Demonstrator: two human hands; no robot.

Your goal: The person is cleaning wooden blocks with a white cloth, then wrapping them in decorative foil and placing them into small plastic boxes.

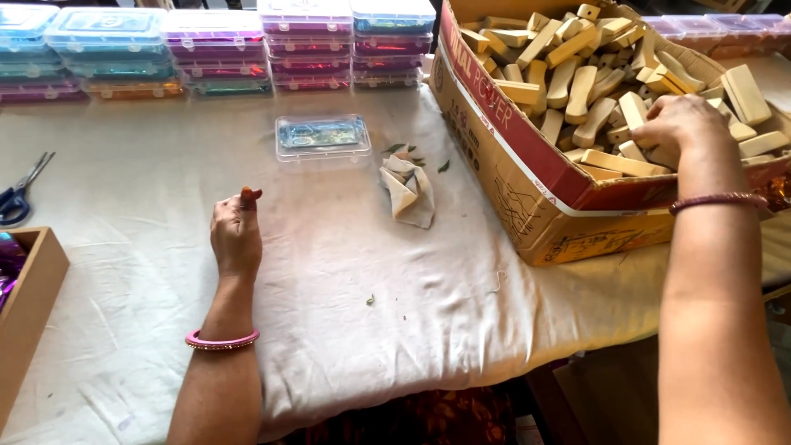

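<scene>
Right hand (680,124) fingers curl among wooden blocks (577,74) filling cardboard box (527,206); left hand (236,235) rests fisted, empty.

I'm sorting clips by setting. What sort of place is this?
Probably a small packing workbench: a cloth-covered table, a cardboard box full of wooden pieces, and stacks of coloured plastic cases.

pale wooden blocks (577,91), red-striped brown cardboard box (527,198), white cloth (329,280).
</scene>
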